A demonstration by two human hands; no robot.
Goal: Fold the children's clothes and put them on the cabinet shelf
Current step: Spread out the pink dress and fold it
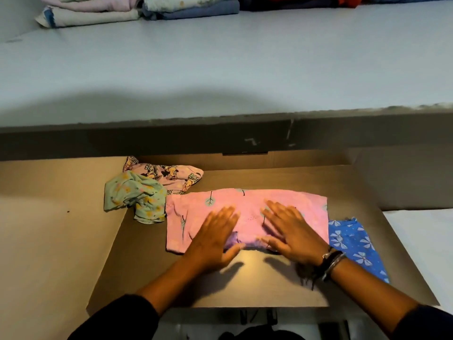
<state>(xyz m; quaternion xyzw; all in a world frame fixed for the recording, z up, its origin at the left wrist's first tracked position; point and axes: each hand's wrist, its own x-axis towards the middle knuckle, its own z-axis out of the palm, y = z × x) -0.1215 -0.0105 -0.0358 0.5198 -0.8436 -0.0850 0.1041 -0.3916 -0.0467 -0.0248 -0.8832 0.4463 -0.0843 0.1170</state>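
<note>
At 10 o'clock on the brown surface (269,285) lies a crumpled mint-green garment (137,200) printed with yellow flowers. It is bunched with no clear axis, and its hem hangs over the inner edge of the board. Just behind it, touching, is a lilac garment (171,174) with cartoon figures, also rumpled, stretching from 9 toward 3 o'clock.

At the centre of the surface the pink garment (245,207) is spread flat. It is soft pink with small teal tree-like motifs and fine dots, and a strip of purple trim shows at its near edge between the two hands. Its long axis runs from 9 to 3 o'clock. The far edge is nearly straight, and a sleeve-like flap at its left end points toward 6 o'clock. Its left edge touches the green garment.

The left hand (215,236) lies palm down on the pink cloth, fingers straight and together, pointing toward 1 o'clock and gripping nothing. The right hand (291,231) lies flat beside it, fingers spread and extended toward 11 o'clock, likewise holding nothing. Dark bracelets (331,262) circle the right wrist.

At 3 o'clock a blue garment (355,244) with pale bow prints sticks out from under the pink one, running down toward 5 o'clock.

Beyond, at 12 o'clock, the pale grey shelf (220,69) carries folded stacks (93,11) along its far edge.
</note>
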